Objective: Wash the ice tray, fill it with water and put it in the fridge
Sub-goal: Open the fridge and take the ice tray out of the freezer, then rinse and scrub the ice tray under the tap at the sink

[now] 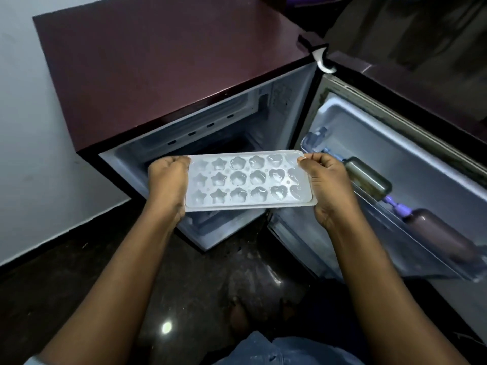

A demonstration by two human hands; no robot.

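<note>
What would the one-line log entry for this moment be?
left hand grips ice tray left end | right hand grips right end | tray roughly level before open fridge | bottles on door shelf

A dim room is shown; the fridge (pixel 171 83) interior is lit coolly. Glare is seen on the floor (pixel 166 327); edges are bowed.

Head view looks down, close above fridge (pixel 158 75).
</note>
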